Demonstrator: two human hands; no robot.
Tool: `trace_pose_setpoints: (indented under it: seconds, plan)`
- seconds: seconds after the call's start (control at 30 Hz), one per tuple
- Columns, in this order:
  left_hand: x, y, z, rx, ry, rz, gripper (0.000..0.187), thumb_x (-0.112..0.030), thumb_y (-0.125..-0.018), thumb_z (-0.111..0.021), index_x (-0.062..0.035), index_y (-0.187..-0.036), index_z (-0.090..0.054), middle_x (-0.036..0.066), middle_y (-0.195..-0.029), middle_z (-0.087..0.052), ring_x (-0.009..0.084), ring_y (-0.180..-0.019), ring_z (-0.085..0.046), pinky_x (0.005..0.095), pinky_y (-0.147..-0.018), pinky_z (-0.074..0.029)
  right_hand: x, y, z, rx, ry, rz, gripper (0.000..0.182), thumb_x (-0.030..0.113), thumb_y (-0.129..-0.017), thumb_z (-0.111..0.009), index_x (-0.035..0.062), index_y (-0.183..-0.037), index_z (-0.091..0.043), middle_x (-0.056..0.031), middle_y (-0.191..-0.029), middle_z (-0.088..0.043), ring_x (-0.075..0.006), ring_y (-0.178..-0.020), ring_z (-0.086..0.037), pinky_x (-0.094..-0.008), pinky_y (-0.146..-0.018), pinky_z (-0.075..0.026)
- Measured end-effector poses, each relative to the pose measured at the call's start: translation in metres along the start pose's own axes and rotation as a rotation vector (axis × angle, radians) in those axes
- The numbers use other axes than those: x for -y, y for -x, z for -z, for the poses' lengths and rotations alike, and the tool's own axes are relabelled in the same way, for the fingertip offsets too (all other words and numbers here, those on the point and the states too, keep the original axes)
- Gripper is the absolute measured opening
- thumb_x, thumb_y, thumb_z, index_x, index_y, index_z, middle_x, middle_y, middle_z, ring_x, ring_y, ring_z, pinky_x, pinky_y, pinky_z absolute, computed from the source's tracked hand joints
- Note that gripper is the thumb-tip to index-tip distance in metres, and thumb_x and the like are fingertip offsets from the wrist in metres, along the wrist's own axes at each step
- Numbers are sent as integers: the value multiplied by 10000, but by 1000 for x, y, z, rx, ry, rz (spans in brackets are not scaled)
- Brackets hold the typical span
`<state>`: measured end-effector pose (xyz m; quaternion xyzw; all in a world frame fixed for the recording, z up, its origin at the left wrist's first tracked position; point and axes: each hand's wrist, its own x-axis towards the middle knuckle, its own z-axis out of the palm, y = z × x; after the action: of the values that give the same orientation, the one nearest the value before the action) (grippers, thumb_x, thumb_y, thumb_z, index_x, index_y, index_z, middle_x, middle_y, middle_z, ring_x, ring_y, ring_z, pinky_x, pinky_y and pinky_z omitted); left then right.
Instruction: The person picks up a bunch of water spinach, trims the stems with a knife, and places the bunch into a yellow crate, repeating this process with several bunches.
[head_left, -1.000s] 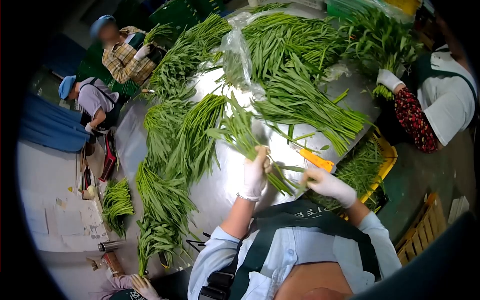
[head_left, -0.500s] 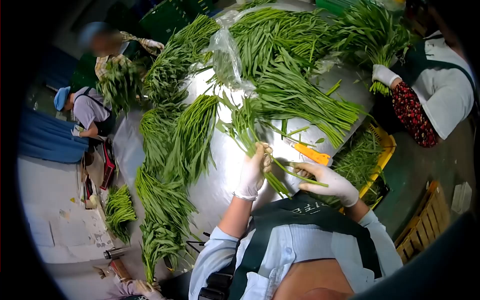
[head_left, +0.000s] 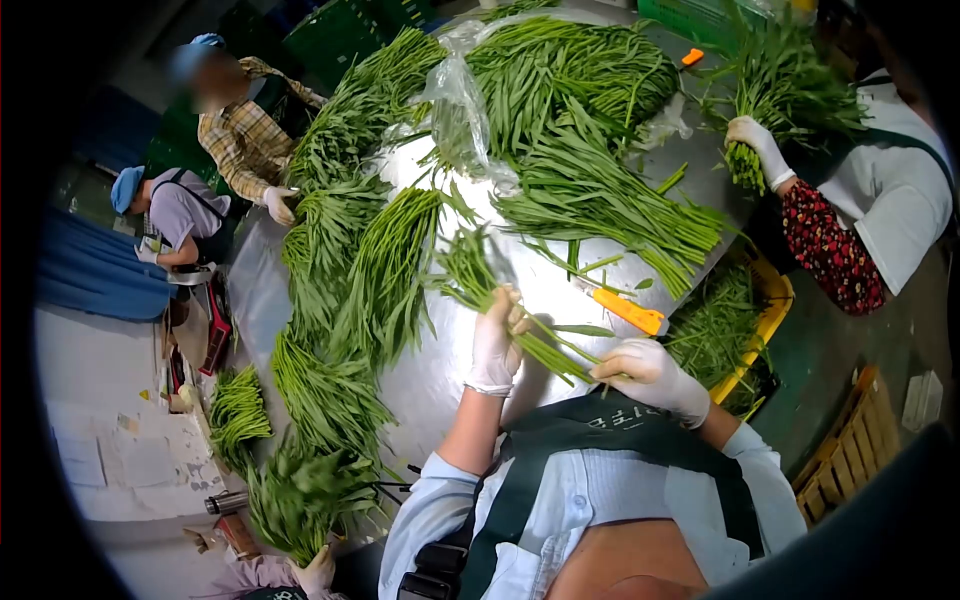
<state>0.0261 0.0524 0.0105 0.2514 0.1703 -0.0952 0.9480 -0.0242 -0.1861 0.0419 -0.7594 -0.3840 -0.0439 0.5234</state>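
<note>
My gloved left hand (head_left: 495, 345) is closed round a small bunch of water spinach (head_left: 465, 268). Its leaves point away from me, and the cut stem ends come out below the fist towards my right. At those ends, my gloved right hand (head_left: 658, 380) pinches a thin stem between thumb and fingers; the other fingers are curled in. Just beyond the right hand, an orange-handled knife (head_left: 628, 311) lies on the metal table (head_left: 455, 365). Large heaps of water spinach (head_left: 610, 200) lie beyond and to the left of my hands.
A clear plastic bag (head_left: 458, 105) lies among the heaps. At the table's right edge, a yellow crate (head_left: 772, 300) holds loose greens. A co-worker's gloved hand (head_left: 760, 150) grips a bunch at the right; other people stand along the left side. Another orange handle (head_left: 692, 58) shows at the back.
My right hand has drawn closer to the stem ends and its fingers have closed more. My left hand's bunch has shifted slightly left. Co-workers have moved their bunches and hands.
</note>
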Motion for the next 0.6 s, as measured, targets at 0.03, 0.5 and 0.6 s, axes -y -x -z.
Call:
trace_pose_setpoints:
  seconds: [0.03, 0.5, 0.6]
  plan:
    - [-4, 0, 1, 14, -21, -62, 115, -168, -933, -464, -58, -963, -476, 6, -782, -489, 54, -549, -376, 176, -449, -332, 0, 4, 7, 48, -23, -52, 141, 54, -668, -683, 44, -801, -638, -92, -781, -632, -241, -706, -604, -300, -645, -482]
    - [25, 30, -47, 144, -616, -17, 139, -204, -918, -506, -70, -953, -521, -28, -669, -468, 43, -524, -409, 189, -437, -315, -27, -38, -31, -204, -355, -579, 249, 150, -787, -632, 11, -994, -632, -64, -836, -636, -104, -740, -561, -241, -679, -445]
    - [26, 31, -45, 99, -525, 7, 140, -208, -922, -501, -72, -951, -517, -29, -679, -456, 40, -518, -381, 178, -436, -310, -32, -38, -44, -321, -339, -477, 152, 132, -778, -646, 11, -870, -641, -55, -791, -627, -97, -718, -558, -239, -658, -441]
